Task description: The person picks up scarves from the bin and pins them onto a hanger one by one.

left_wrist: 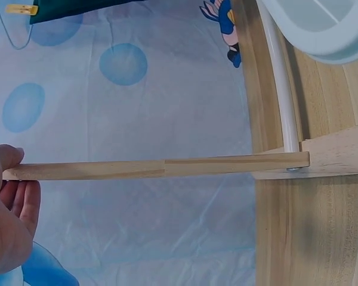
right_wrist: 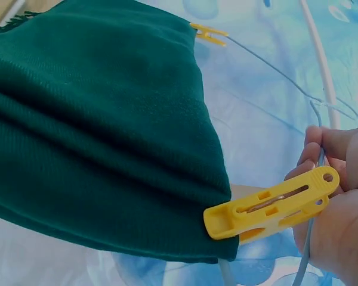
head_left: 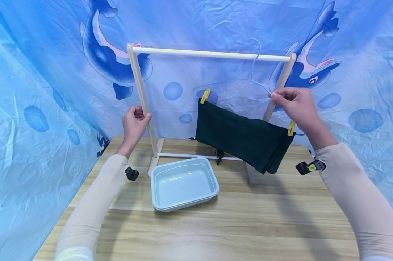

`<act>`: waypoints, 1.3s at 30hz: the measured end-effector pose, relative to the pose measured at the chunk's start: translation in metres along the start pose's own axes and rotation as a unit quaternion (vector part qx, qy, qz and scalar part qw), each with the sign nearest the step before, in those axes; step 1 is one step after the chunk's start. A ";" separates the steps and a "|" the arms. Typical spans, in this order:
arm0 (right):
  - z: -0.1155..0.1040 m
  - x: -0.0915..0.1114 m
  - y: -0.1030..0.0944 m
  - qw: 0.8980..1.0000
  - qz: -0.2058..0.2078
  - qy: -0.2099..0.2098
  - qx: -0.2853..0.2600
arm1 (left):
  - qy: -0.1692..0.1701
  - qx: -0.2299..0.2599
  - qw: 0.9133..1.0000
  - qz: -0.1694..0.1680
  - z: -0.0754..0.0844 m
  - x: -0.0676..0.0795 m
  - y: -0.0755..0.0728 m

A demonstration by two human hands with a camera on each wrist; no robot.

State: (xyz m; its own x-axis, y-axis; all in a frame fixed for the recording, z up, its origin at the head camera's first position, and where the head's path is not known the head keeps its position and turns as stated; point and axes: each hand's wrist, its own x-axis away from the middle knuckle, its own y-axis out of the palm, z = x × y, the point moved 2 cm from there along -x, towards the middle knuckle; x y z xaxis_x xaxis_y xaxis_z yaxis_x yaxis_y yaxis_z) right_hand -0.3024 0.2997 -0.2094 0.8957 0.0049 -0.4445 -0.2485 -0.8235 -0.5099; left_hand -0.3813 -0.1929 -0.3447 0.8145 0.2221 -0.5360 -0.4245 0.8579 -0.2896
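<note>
My left hand (head_left: 134, 122) holds the left wooden post of a small clothes rack (head_left: 138, 78), thumb on one side and fingers on the other, as the left wrist view also shows. With my right hand (head_left: 296, 105) I pinch the sloping arm of a thin pale-blue hanger (head_left: 252, 74). Its hook loops at the rack's white top rod (head_left: 212, 54). A folded dark green scarf (head_left: 242, 136) with fringe hangs tilted from the hanger, lower on the right. One yellow clothespin (head_left: 205, 96) clips its left corner; another yellow clothespin (right_wrist: 271, 204) clips the corner beside my right hand.
A pale blue plastic basin (head_left: 184, 185) stands on the wooden table (head_left: 235, 224), in front of the rack's left foot. The lower white rod (head_left: 183, 156) runs behind it. A blue curtain (head_left: 189, 21) with dolphin prints hangs close behind the rack.
</note>
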 end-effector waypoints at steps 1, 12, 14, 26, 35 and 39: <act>0.002 0.001 0.001 1.000 0.000 0.002 -0.001 | 0.000 -0.001 1.000 0.001 0.000 0.000 0.000; 0.017 0.004 0.016 1.000 -0.003 -0.019 -0.001 | -0.002 0.001 1.000 0.003 0.000 0.001 -0.001; 0.019 0.005 0.019 1.000 -0.002 -0.021 -0.001 | -0.002 -0.001 1.000 0.004 0.000 0.001 -0.001; 0.033 0.007 0.028 1.000 -0.002 -0.027 -0.014 | -0.002 0.000 1.000 0.003 0.000 0.002 -0.001; 0.032 0.010 0.030 0.999 -0.027 -0.035 -0.014 | 0.004 0.003 1.000 0.008 -0.001 0.003 -0.001; 0.035 0.013 0.026 0.998 -0.051 -0.007 -0.028 | 0.001 0.009 1.000 0.009 0.000 0.002 -0.001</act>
State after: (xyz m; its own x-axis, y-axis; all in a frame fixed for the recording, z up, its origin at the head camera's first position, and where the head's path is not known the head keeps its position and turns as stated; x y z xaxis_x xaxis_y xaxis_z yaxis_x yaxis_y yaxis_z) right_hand -0.3103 0.2984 -0.2541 0.9101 0.0988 -0.4024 -0.1339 -0.8490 -0.5112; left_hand -0.3795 -0.1934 -0.3457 0.8064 0.2358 -0.5424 -0.4313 0.8619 -0.2666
